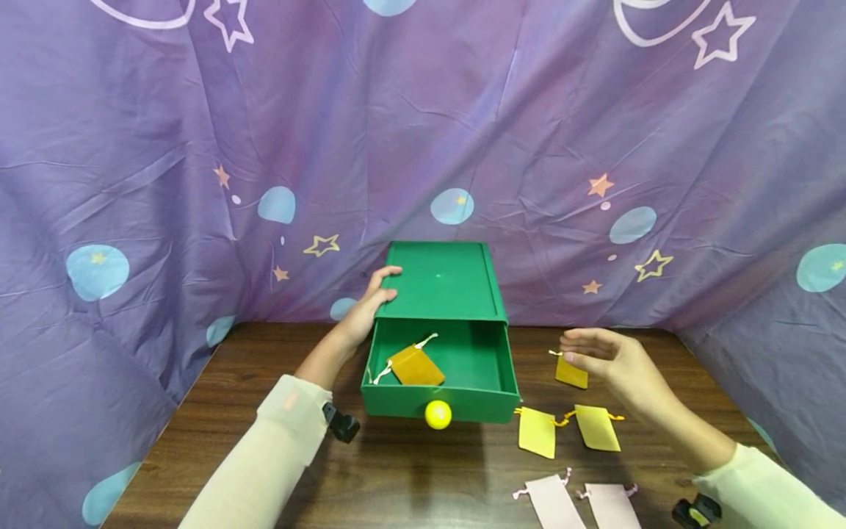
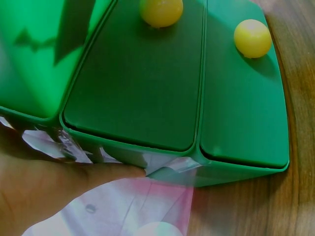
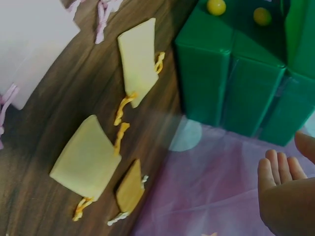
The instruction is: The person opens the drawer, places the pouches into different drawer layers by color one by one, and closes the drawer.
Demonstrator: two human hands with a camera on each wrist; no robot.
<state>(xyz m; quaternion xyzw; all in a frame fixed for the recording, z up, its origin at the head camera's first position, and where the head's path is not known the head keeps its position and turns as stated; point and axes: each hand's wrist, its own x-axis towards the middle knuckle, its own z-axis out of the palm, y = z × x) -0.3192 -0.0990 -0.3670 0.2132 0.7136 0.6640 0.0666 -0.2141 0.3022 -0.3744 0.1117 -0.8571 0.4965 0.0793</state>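
Note:
A green drawer cabinet [image 1: 439, 283] stands on the table with its top drawer [image 1: 476, 404] pulled out. Inside that drawer lies a mustard drawstring pouch [image 1: 418, 366] with white cords; whether another lies beneath it cannot be told. My left hand [image 1: 366, 308] rests against the cabinet's left side, and in the left wrist view its thumb [image 2: 113, 171] lies straight along the side wall. My right hand [image 1: 611, 360] hovers over a second mustard pouch [image 1: 571, 373] right of the cabinet. Nothing shows between its fingers in the right wrist view.
Two pale yellow pouches [image 1: 537, 432] with orange-yellow cords lie in front of the mustard one. Nearer still are two pink pouches [image 1: 555, 501]. Two lower drawers with yellow knobs [image 2: 252, 38] are closed. A purple patterned cloth [image 1: 410, 147] hangs behind the wooden table [image 1: 218, 426].

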